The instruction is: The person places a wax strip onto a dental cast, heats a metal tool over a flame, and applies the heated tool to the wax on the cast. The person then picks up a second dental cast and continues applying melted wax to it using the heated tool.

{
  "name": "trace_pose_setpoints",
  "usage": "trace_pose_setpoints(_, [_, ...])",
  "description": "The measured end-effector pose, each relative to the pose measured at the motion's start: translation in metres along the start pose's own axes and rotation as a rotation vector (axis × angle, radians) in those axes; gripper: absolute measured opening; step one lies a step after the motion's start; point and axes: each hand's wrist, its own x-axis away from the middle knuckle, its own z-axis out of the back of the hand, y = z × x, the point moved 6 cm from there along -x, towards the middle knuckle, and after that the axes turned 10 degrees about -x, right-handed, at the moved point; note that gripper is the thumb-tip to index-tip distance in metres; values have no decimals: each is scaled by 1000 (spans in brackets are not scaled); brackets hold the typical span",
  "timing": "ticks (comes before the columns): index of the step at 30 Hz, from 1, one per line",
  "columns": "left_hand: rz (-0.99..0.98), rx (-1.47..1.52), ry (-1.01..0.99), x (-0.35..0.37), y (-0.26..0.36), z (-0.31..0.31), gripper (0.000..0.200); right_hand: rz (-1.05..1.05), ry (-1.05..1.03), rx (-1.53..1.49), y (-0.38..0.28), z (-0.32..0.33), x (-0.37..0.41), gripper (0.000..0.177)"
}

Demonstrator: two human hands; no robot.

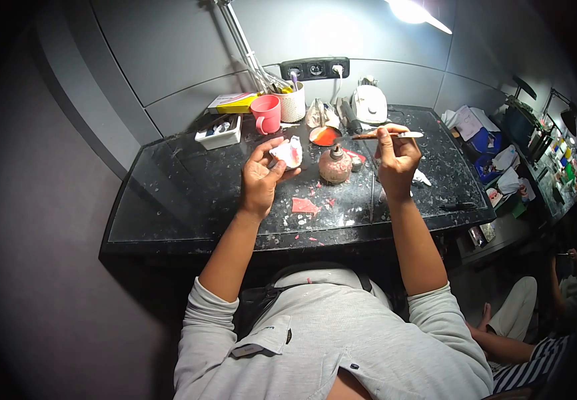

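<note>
My left hand (262,175) grips a white plaster dental model (287,155) with pink wax on its face, held up over the left middle of the table. My right hand (397,160) is closed around a wax knife (367,137), a slim tool with a brown shaft and a pale end. Its brown end points left, above and right of a spirit burner (335,167) spotted with pink. I cannot make out a flame. Behind the burner lies a round dish of orange-red wax (326,136). A pink wax sheet piece (305,205) and crumbs lie in front.
A pink mug (266,113), a white tray (219,132) and a woven pot (292,103) stand back left. A white device (369,103) sits at the rear. A thin metal tool (372,195) lies before my right hand. Another person's arm (502,343) shows lower right.
</note>
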Motion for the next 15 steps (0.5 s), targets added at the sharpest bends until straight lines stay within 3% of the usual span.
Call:
trace_pose_setpoints(2, [-108,-68,-28,0,6,-4,43,-21,14,-95,2,4,0,8])
trace_pose_setpoints(9, [-128,-128,-15,4,12,-11,42,-35,-80,-98,0,-5,3,5])
trace_pose_setpoints(11, [-123,-179,-33,5,13,-12,42,-67,-272,-255,-2,-22,9,5])
trace_pose_setpoints(15, [-145,-182,-29,5,15,-13,40,-78,-445,-131,-5,-35,20,8])
